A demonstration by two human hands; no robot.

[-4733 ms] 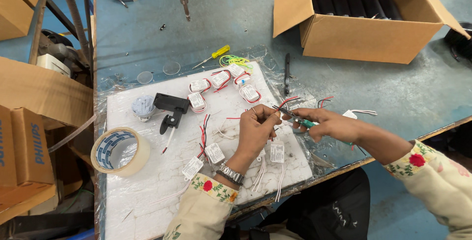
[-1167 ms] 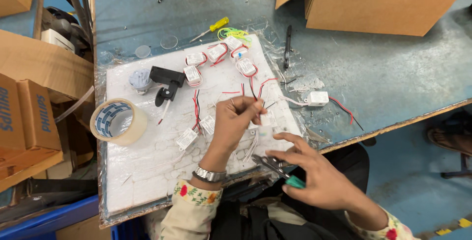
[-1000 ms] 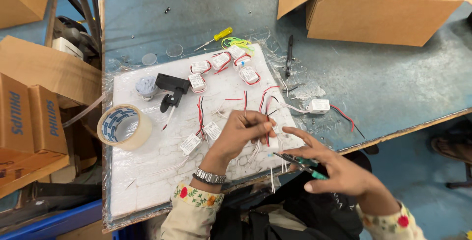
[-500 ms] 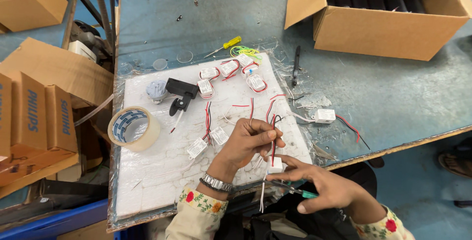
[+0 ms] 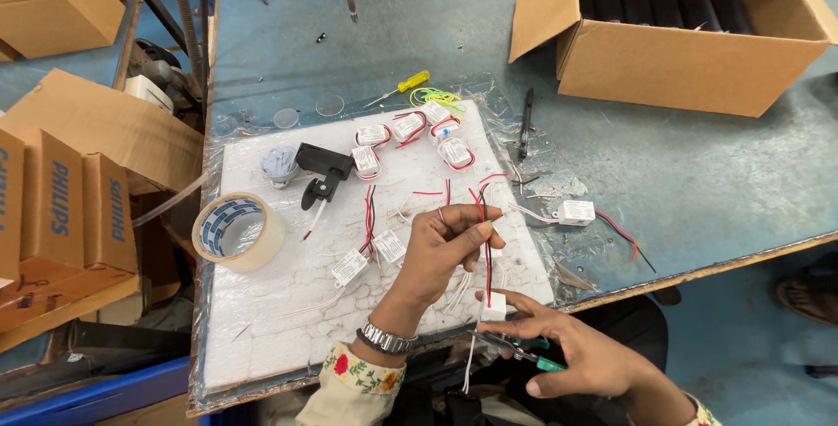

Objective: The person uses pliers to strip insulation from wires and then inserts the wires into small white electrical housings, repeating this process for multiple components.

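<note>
Head view: left hand [image 5: 445,247] pinches red-black wires [image 5: 485,247] of a white driver module [image 5: 493,306]. Right hand [image 5: 580,356], at 5 o'clock, grips the module and green-handled pliers [image 5: 524,354].

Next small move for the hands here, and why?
Probably bring the cutter in the right hand up to the red and black wires. The left hand pinches those wires taut above the small white module, which the right fingertips steady, so the leads look ready for trimming.

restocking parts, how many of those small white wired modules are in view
9. Five clustered at the foam board's top. Two mid-board. One on the blue table. One held between both hands. More may hide under the hands.
</note>
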